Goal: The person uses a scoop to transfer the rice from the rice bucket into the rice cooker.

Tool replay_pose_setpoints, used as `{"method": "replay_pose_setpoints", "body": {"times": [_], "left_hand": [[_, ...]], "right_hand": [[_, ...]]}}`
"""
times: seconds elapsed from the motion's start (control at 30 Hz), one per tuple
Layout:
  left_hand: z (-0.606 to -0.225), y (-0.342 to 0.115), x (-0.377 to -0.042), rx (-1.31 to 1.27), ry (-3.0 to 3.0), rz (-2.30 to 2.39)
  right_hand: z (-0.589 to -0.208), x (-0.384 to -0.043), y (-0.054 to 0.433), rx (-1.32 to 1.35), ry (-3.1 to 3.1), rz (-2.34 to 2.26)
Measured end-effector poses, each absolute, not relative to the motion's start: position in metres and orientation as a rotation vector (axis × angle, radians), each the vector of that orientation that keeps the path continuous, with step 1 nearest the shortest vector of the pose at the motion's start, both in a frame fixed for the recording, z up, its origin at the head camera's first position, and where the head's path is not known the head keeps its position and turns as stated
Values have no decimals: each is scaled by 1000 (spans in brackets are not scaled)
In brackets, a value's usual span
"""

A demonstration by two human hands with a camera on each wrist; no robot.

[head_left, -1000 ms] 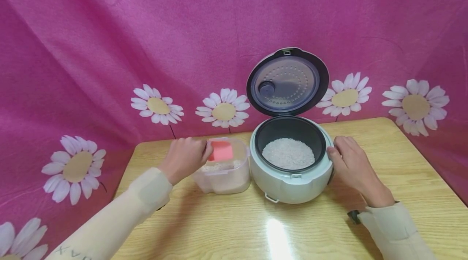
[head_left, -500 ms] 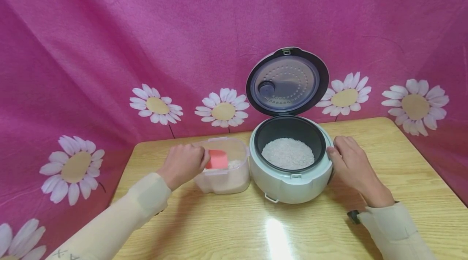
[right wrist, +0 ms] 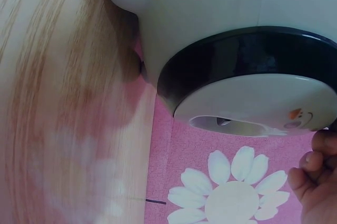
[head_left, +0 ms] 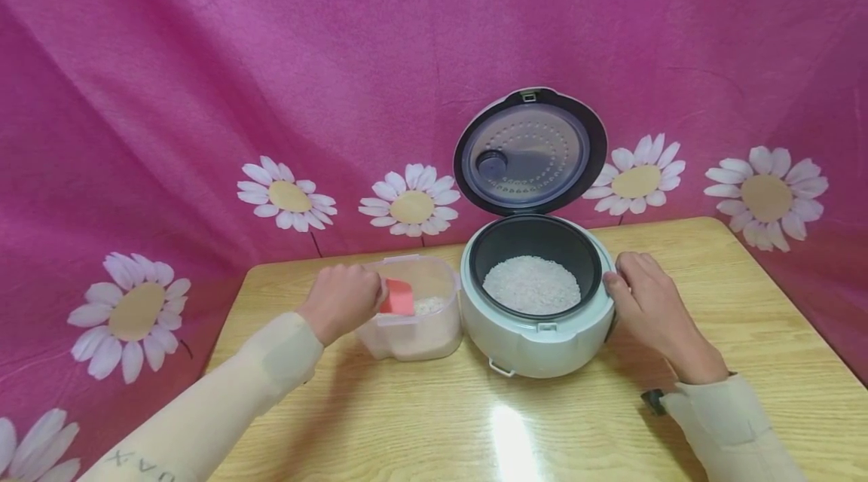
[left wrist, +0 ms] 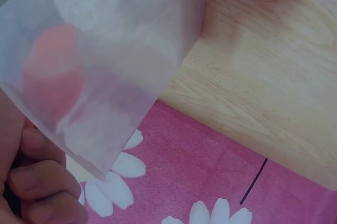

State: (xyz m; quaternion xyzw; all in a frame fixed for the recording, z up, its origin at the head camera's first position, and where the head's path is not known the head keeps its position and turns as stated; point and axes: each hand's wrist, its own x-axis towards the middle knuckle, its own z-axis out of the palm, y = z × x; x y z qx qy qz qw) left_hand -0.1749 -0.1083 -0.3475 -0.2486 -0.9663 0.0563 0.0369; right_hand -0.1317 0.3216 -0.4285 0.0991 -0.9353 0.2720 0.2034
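As I look down through the head camera, the left hand has its fingers curled round the end of a red scoop, whose flat part sits inside the translucent container, near its left side. White rice shows beside the scoop. From the left wrist I get the scoop only as a red blur through the container's wall, with bent fingers at the rim.

On the other side, I have the right hand gripping the side of the pale rice cooker, thumb at the rim and fingers bent below it. The cooker's lid stands raised, and grain covers the bottom of the dark inner pot. Container and cooker stand side by side on the wooden table; I can't tell whether they touch. Behind them hangs a pink daisy-print cloth.
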Motion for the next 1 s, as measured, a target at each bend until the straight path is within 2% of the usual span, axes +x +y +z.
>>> {"method": "replay_pose_setpoints", "body": {"times": [1.0], "left_hand": [[-359,-77,-200,-793,-3165,493]], "right_hand": [[-428,-132,321,291,-2592,748]]}}
